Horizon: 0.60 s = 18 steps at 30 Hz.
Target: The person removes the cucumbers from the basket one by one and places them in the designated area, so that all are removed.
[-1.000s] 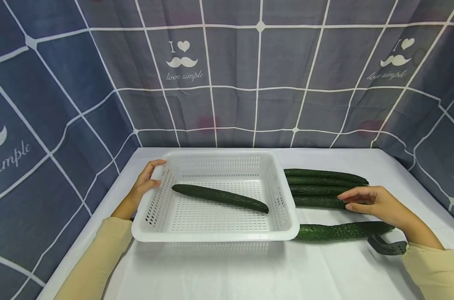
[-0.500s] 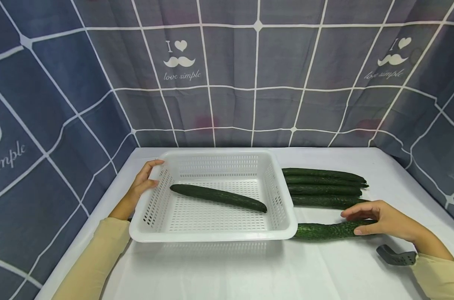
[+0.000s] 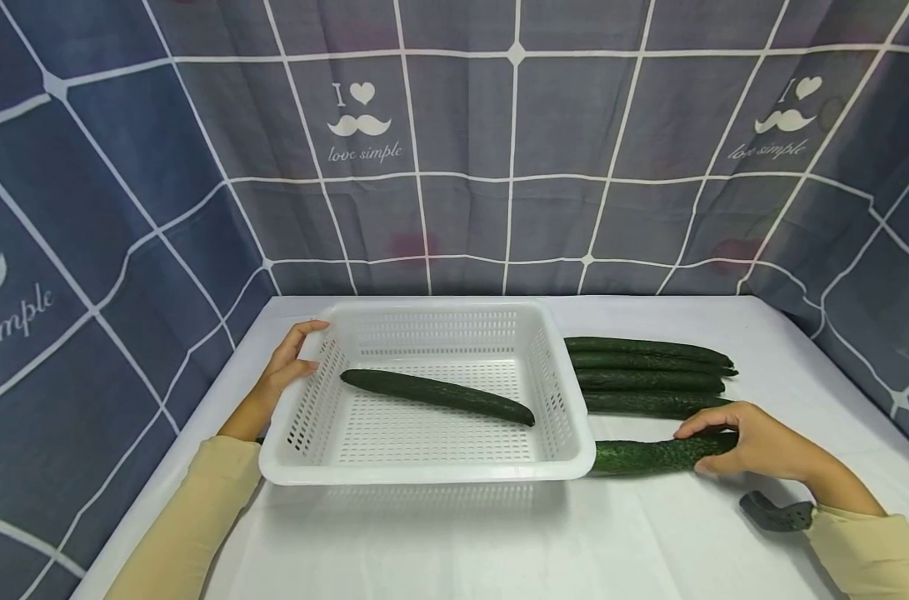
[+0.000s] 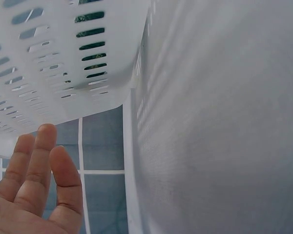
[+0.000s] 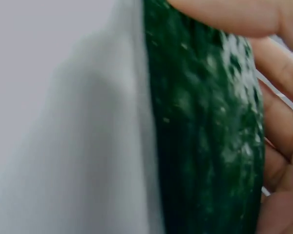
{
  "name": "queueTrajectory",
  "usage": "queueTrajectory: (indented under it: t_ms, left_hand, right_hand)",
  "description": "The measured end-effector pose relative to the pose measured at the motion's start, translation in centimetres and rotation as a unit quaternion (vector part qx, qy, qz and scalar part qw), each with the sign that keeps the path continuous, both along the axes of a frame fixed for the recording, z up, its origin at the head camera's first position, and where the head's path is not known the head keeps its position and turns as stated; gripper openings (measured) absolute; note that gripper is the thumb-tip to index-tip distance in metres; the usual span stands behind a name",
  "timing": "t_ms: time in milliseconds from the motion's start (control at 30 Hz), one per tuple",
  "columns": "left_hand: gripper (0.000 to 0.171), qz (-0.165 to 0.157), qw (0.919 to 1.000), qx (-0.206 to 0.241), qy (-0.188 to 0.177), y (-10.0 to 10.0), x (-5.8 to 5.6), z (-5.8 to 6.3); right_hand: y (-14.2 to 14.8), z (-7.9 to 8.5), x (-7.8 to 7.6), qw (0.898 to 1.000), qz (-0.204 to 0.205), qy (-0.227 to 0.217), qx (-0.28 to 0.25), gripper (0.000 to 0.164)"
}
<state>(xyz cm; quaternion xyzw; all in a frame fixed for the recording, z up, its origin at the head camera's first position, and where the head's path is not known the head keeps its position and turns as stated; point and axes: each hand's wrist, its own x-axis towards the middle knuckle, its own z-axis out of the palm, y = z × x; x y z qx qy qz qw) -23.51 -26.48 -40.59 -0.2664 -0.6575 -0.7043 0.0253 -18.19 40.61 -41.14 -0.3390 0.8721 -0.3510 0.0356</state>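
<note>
A white perforated plastic basket (image 3: 427,476) holds one dark green cucumber (image 3: 439,395) lying slantwise on its bottom. My left hand (image 3: 277,371) grips the basket's left rim, thumb and a finger over the edge. Three fingers of that hand (image 4: 41,180) show outside the basket wall in the left wrist view. To the right of the basket, my right hand (image 3: 761,446) holds a bumpy cucumber (image 3: 641,457) around its right part, thumb on the near side and fingers on the far side. The cucumber's left end is hidden by the basket rim. In the right wrist view this cucumber (image 5: 205,126) fills the middle, blurred.
Several more cucumbers (image 3: 645,381) lie side by side behind the held one, right of the basket. A white cloth (image 3: 454,550) covers the table. Dark checked curtains (image 3: 469,217) stand at the back and both sides. A dark strap (image 3: 776,511) hangs at my right wrist.
My right hand has moved from the row of cucumbers toward me, onto the nearest cucumber, and now holds it. The left hand and basket stay put.
</note>
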Motion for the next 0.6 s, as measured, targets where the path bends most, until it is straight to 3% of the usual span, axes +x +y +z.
queueTrajectory:
  t_ms: [200,400,600]
  left_hand:
    - [0.061,-0.005,0.9999,-0.011,-0.001,-0.3,-0.1,-0.1]
    - [0.059,-0.002,0.9997,-0.023,-0.002,-0.4,0.0,-0.1]
    - [0.062,0.001,0.9998,-0.02,-0.009,-0.2,0.0,0.0]
  right_hand:
    - [-1.1,-0.1,-0.3,0.997,-0.063,0.053,0.014,0.042]
    - [-1.9,0.1,-0.7,0.986,-0.134,0.083,0.05,0.041]
    - [-2.5,0.3,-1.1,0.98,-0.158,0.107,0.058,0.041]
